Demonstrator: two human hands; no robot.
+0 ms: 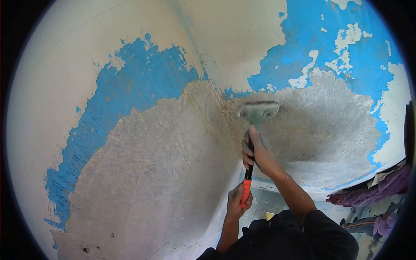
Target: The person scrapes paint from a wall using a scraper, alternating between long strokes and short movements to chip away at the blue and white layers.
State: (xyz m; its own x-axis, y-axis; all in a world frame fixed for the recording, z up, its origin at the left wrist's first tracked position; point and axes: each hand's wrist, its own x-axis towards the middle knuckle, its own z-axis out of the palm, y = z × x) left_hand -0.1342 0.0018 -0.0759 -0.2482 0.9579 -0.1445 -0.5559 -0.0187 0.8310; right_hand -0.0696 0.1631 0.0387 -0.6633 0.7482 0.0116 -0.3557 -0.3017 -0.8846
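Observation:
A long-handled wall scraper (259, 111) with a wide metal head is held up against the bared grey plaster to the right of the wall corner. My right hand (257, 151) wraps round the black shaft just below the head, thumb along the shaft. Lower down, my left hand (239, 201) is closed round the red grip at the handle's end. Just above the blade runs the ragged edge of blue paint (294, 65), with cream paint (234, 34) over it. The blade's edge looks slightly blurred.
Bare plaster (151, 173) covers much of the left wall, bordered by a blue paint band (130, 82). Two walls meet at a corner near the middle. A purple cloth (372, 190) hangs at the right. Below it, another person (381, 224) is partly visible near the floor.

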